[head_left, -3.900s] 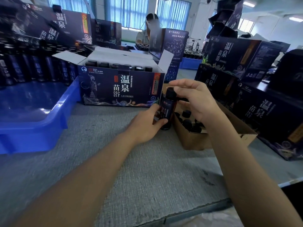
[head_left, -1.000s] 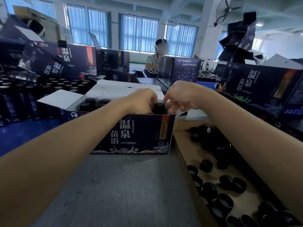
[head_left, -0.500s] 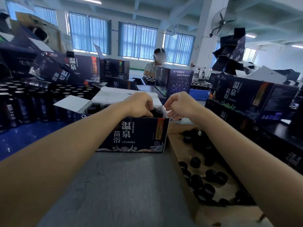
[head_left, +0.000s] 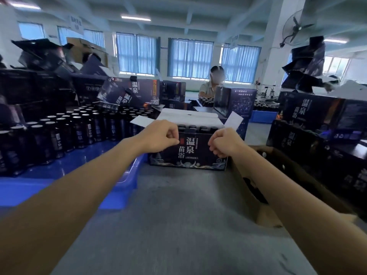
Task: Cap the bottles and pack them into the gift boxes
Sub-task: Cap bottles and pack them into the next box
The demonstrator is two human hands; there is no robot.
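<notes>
A dark gift box (head_left: 190, 153) with white characters stands open on the grey table, its white flaps (head_left: 188, 117) raised. Capped bottles (head_left: 196, 129) fill its top. My left hand (head_left: 160, 136) hovers in front of the box's upper left, fingers curled and holding nothing. My right hand (head_left: 225, 142) is level with it at the box's upper right, fingers likewise curled and empty. Both hands are just in front of the box face. Many dark uncapped bottles (head_left: 65, 128) stand in a blue tray (head_left: 119, 185) at my left.
A brown cardboard box (head_left: 264, 197) on my right is mostly hidden by my right arm. Stacked dark gift boxes (head_left: 313, 124) rise at the right and behind the tray. Another person (head_left: 213, 82) sits at the far table.
Both hands have pulled back out of the gift box toward me and apart, leaving the bottle inside. The camera tilted up, so the caps in the cardboard box dropped out of view.
</notes>
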